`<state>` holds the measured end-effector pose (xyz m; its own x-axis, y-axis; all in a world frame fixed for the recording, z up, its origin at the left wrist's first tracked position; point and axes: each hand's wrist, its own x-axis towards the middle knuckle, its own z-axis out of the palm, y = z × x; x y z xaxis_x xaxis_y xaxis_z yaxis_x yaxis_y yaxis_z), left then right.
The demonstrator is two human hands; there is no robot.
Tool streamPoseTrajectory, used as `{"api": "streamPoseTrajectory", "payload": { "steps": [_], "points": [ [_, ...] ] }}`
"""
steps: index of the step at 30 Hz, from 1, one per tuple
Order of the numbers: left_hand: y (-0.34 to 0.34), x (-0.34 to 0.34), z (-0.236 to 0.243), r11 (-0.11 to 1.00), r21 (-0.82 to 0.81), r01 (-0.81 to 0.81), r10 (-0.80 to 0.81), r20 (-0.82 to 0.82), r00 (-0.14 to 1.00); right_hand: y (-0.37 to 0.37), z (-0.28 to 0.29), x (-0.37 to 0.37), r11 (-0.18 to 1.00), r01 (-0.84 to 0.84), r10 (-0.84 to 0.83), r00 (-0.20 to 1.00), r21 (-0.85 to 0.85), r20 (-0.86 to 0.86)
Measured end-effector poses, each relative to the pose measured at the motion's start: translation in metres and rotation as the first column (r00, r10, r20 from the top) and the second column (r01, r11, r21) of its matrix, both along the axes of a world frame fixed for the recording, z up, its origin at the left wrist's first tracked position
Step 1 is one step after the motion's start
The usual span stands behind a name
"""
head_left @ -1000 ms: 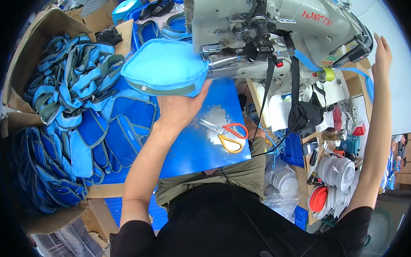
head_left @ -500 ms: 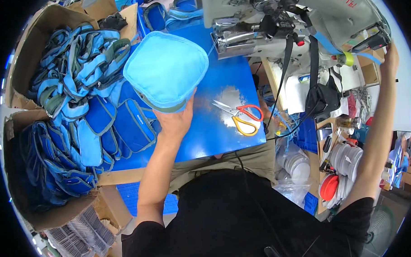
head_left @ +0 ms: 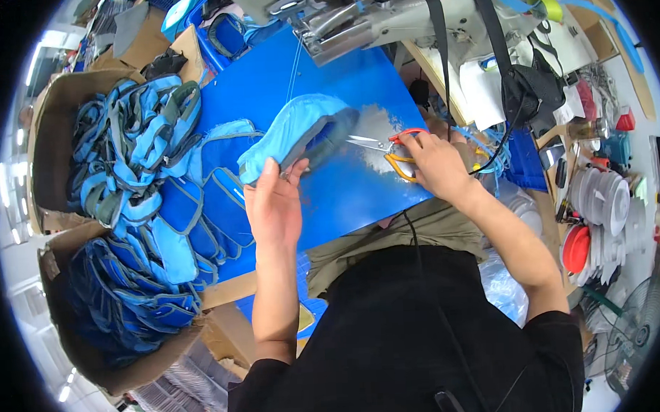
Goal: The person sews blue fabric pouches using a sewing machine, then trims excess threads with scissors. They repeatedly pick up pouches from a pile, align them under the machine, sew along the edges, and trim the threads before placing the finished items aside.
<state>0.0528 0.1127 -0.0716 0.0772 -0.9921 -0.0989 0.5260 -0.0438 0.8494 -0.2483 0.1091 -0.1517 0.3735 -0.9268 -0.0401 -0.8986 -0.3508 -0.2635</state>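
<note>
My left hand (head_left: 275,200) grips the lower edge of a light blue sewn fabric pouch (head_left: 291,127) with grey binding. The pouch is tilted, so its dark opening shows on the right side. Thin blue threads (head_left: 295,69) run from the pouch up to the sewing machine (head_left: 353,31). My right hand (head_left: 439,166) has its fingers closed on the handles of a pair of scissors (head_left: 371,143), one loop red and one yellow-orange. The blades point left toward the pouch, low over the blue tabletop (head_left: 337,198).
Cardboard boxes at left hold blue strips with grey trim (head_left: 135,140) and flat blue fabric pieces (head_left: 129,293). More blue panels (head_left: 175,248) overlap the table's left side. A black pouch (head_left: 529,90) hangs at right, near stacked white discs (head_left: 599,196) and a red one (head_left: 576,248).
My right hand has come down from the machine's far right side onto the scissors. My left hand has tipped the pouch from flat-facing to tilted. The view has shifted.
</note>
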Motion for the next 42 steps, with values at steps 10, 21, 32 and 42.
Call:
{"api": "streamPoseTrajectory", "payload": {
  "steps": [10,21,32,42],
  "points": [
    [-0.017,-0.005,0.013,0.999,0.050,-0.018,0.031,-0.259,0.965,-0.007,0.015,-0.009,0.676,-0.227,-0.472,0.597,0.701,0.649],
    [-0.028,-0.001,0.018,0.996,0.013,-0.088,0.089,-0.143,0.986,-0.037,0.119,0.043,0.981,-0.122,-0.028,0.678,0.150,0.734],
    [-0.178,0.041,0.028,0.958,-0.283,-0.033,0.147,0.391,0.909,-0.017,0.108,0.039,0.865,-0.151,-0.348,0.506,0.478,0.789],
    [-0.134,-0.063,0.008,0.825,-0.563,-0.046,0.345,0.439,0.830,-0.004,0.164,0.007,0.726,-0.372,-0.587,0.103,0.578,0.803]
  ]
}}
